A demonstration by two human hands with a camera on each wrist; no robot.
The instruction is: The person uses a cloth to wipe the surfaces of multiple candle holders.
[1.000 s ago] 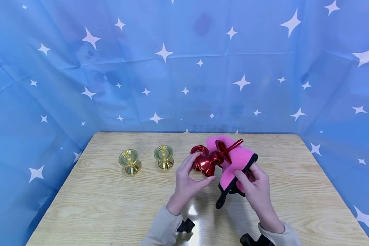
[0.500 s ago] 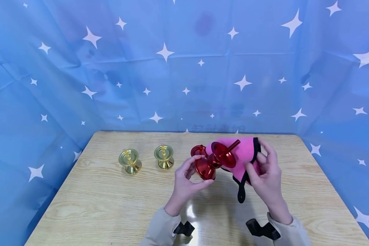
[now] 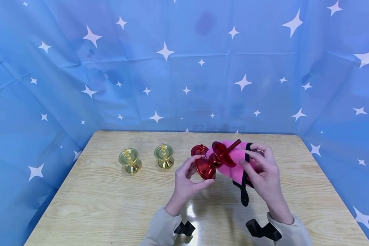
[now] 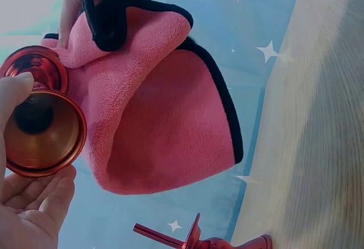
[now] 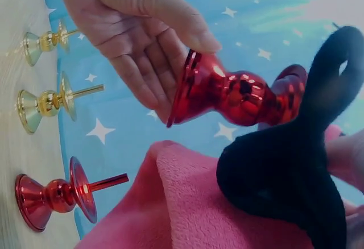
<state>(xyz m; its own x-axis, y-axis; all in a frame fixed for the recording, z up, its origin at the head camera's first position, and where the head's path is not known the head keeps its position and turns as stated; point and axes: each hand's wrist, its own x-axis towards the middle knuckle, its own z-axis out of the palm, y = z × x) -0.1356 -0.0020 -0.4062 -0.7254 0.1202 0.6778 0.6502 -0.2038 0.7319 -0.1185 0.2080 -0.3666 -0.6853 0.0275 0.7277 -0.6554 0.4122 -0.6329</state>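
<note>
My left hand (image 3: 187,182) grips a shiny red candle holder (image 3: 204,168) by its flared base, thumb on one side of the rim and fingers on the other. The holder is tilted, with its dish and spike pointing up to the right. In the left wrist view its hollow base (image 4: 48,135) faces the camera. My right hand (image 3: 265,172) pinches a pink cloth (image 3: 229,172) with black edging, bunched behind and beside the dish. A black loop (image 3: 244,195) hangs from the cloth. Folds hide part of the right fingers.
Another red candle holder (image 3: 198,149) stands on the wooden table (image 3: 110,205) behind the held one. Two gold candle holders (image 3: 164,154) stand upright farther left. A blue star-patterned curtain (image 3: 184,68) surrounds the table's back and sides.
My right hand has moved right and slightly up, bringing the cloth closer behind the dish and the loop to the right. The held candle holder has turned slightly in my left hand.
</note>
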